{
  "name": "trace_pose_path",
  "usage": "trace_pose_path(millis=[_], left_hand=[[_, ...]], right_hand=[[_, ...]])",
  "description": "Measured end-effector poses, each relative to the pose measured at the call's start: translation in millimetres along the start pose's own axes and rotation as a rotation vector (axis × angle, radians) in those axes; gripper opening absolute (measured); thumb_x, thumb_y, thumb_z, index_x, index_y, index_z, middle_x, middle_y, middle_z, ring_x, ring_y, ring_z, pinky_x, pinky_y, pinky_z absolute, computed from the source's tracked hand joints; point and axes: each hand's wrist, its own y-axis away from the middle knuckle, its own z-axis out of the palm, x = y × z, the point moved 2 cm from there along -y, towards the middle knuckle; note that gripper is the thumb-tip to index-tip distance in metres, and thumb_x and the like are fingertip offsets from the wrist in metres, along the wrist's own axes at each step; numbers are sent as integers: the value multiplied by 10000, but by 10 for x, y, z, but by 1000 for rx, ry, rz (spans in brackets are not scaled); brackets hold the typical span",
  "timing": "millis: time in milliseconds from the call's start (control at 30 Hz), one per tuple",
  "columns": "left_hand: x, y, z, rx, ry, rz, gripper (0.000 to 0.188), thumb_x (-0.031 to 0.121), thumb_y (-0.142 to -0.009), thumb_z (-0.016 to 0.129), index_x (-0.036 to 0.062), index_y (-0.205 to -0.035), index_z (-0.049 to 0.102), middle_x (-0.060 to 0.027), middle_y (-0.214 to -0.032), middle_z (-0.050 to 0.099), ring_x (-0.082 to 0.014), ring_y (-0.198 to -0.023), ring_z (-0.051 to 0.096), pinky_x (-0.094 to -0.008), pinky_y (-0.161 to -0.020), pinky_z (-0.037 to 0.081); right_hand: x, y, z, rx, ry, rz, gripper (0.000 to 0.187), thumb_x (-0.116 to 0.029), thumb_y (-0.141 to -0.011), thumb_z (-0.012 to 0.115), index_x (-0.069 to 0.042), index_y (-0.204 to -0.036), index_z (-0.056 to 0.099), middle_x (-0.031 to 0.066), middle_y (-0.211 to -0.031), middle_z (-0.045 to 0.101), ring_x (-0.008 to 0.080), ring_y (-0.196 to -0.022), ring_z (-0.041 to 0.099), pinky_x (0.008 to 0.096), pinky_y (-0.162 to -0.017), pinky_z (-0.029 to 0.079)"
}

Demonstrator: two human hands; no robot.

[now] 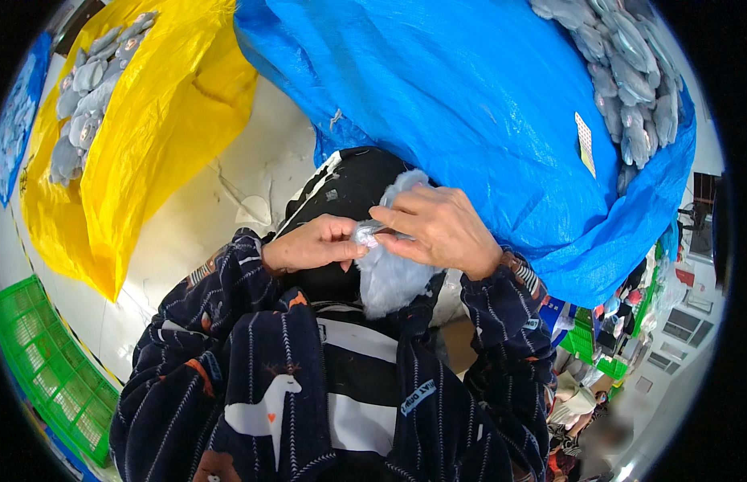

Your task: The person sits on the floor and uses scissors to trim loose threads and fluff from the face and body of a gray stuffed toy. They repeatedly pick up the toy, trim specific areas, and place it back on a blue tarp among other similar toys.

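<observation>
A pale grey, furry plush piece [396,281] lies over my dark-trousered lap and hangs down between my forearms. At its left edge my left hand [313,243] is closed in a pinch, thumb and fingertips on a small pinkish spot of the plush. My right hand [442,229] comes over it from the right, fingers bent and closed on the same upper edge, close to the left fingertips. Part of the plush sticks out above the right knuckles. Whether a small tool sits between the fingertips, I cannot make out.
A yellow sack [165,136] holding grey plush pieces [92,96] stands at the left. The large blue sack [470,120] at the right holds more grey plush pieces [630,72]. A green crate [48,361] sits at the lower left. Another person is at the lower right.
</observation>
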Motion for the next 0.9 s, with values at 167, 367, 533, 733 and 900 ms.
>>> trace_pose_path(millis=[167,367,533,733,900], left_hand=[[-27,22,-90,-86,61,31,213,208,-916,599,20,-1015,608,13,-879,596,-57,-781,556,-232,-699,481],[-144,62,-131,-30,247,12,262,204,-909,610,1,-1075,603,-10,-939,623,-72,-833,574,-253,-770,485],[-102,57,-83,-1,295,0,270,200,-909,610,-2,-1088,599,-25,-971,633,-78,-852,578,-263,-777,485],[-75,68,-89,-3,154,60,239,177,-919,596,14,-1094,604,-4,-939,627,-66,-841,567,-258,-776,481],[-39,113,-58,32,24,72,239,164,-928,583,12,-1112,597,9,-937,618,-60,-846,550,-256,-792,467]], right_hand=[[-5,-103,126,3,-205,-9,232,-157,-708,719,-98,-929,680,32,-683,563,233,-602,563,333,-523,437],[131,162,309,239,-1152,379,204,-157,-870,597,8,-973,657,9,-638,525,90,-555,464,267,-481,340],[87,302,221,446,-1177,817,400,-205,-883,636,-7,-1223,558,-32,-754,513,52,-623,466,202,-534,376],[-294,90,445,220,-269,386,301,-35,-712,686,-57,-996,587,113,-858,580,276,-742,611,362,-609,480],[-108,166,448,604,-678,864,138,-132,-837,642,-46,-912,565,15,-686,528,159,-566,549,293,-494,422]])
